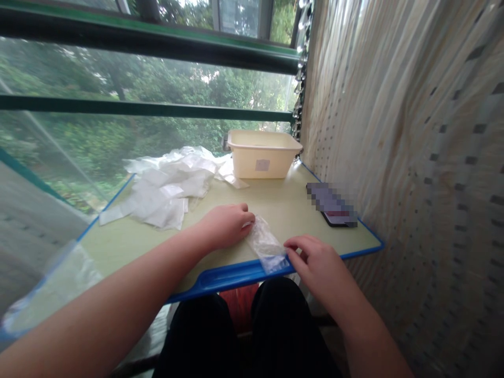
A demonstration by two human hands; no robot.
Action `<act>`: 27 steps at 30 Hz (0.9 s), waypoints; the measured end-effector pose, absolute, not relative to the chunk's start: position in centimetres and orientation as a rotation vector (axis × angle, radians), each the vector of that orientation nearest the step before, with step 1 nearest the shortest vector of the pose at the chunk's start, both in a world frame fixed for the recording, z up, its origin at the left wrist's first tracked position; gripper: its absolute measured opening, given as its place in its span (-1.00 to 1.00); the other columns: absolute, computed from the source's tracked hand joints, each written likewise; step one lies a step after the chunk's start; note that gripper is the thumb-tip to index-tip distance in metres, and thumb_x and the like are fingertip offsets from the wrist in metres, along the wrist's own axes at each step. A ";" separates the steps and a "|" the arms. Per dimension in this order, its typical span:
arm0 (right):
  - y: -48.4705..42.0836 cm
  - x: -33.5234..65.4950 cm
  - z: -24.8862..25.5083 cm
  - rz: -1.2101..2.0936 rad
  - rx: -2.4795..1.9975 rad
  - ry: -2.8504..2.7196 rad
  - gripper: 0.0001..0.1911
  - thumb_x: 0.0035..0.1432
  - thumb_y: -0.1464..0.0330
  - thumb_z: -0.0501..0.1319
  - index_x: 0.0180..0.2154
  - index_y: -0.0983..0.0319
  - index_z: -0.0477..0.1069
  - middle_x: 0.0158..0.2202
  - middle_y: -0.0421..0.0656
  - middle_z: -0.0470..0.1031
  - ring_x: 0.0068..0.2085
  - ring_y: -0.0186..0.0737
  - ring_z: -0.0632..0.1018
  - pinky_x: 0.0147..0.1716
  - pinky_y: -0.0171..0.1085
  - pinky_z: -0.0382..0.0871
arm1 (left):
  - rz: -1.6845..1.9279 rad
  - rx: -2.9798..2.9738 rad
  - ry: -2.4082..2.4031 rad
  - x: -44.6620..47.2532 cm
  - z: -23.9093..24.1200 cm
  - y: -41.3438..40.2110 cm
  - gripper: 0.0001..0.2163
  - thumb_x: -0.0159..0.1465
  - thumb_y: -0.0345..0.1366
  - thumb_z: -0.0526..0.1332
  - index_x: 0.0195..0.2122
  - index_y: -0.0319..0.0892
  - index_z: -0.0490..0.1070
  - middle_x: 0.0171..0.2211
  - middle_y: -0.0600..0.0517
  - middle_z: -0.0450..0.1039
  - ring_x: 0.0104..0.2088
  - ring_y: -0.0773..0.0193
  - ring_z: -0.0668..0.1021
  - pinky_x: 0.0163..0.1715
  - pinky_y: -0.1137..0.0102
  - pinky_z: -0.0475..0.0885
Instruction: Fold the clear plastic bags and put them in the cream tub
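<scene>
A small clear plastic bag (266, 242) lies on the pale green table (275, 205) near its blue front edge. My left hand (226, 224) rests on the table with its fingers curled, pinching the bag's far end. My right hand (315, 260) has its fingers bent and pressed on the bag's near end, at the table's edge. Something bluish shows through the bag's near end; what it is I cannot make out.
A heap of white and clear plastic bags (169, 186) covers the table's far left. A cream plastic tub (262, 153) stands at the back. A phone (333, 206) lies at the right, by a curtained wall. A window with green rails is behind.
</scene>
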State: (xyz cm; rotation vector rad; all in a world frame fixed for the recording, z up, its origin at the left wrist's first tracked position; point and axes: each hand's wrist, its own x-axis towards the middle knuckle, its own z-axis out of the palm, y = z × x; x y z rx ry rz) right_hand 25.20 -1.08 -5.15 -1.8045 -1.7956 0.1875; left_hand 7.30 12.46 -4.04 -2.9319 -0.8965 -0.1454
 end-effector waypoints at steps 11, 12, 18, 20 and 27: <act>-1.3 22.3 -5.6 0.615 -1.671 -1.151 -0.73 0.09 0.29 0.07 -0.17 0.26 0.36 -0.48 -0.16 0.48 -0.61 -0.33 0.42 -0.64 -0.37 0.27 | -0.160 -2.917 -0.921 7.4 -4.1 12.3 -0.70 0.25 -0.15 -0.06 -0.20 -0.04 0.43 -0.33 0.01 0.39 -0.44 0.28 0.46 -0.51 0.42 0.24; -1.3 22.1 -5.7 0.755 -1.625 -1.057 -0.68 0.08 0.27 0.08 -0.13 0.27 0.31 -0.51 -0.19 0.47 -0.68 -0.38 0.37 -0.72 -0.40 0.21 | -0.161 -2.917 -0.922 7.4 -4.1 12.3 -0.70 0.25 -0.14 -0.06 -0.20 -0.03 0.43 -0.32 0.01 0.39 -0.44 0.28 0.46 -0.51 0.42 0.24; -1.0 22.0 -5.8 1.128 -1.503 -0.877 -0.61 -0.01 0.29 0.12 -0.11 0.28 0.22 -0.55 -0.25 0.45 -0.74 -0.44 0.31 -0.85 -0.47 0.07 | -0.155 -2.911 -0.913 7.2 -4.1 12.4 -0.71 0.24 -0.15 -0.06 -0.23 -0.04 0.43 -0.33 0.01 0.38 -0.46 0.25 0.46 -0.53 0.40 0.22; -0.9 22.2 -5.7 1.138 -1.566 -0.896 -0.64 -0.03 0.34 0.10 -0.13 0.28 0.23 -0.59 -0.28 0.42 -0.76 -0.43 0.30 -0.87 -0.47 0.03 | -0.155 -2.914 -0.912 7.2 -4.1 12.4 -0.71 0.24 -0.15 -0.06 -0.25 -0.05 0.43 -0.33 0.01 0.38 -0.46 0.26 0.46 -0.53 0.40 0.22; -1.7 22.3 -5.4 1.010 -1.808 -1.090 -0.78 0.03 0.25 0.10 -0.41 0.29 0.35 -0.69 -0.26 0.39 -0.78 -0.43 0.31 -0.79 -0.45 0.09 | -0.156 -2.919 -0.899 7.2 -4.0 12.4 -0.71 0.25 -0.16 -0.06 -0.27 -0.08 0.43 -0.34 0.00 0.38 -0.46 0.27 0.46 -0.52 0.41 0.22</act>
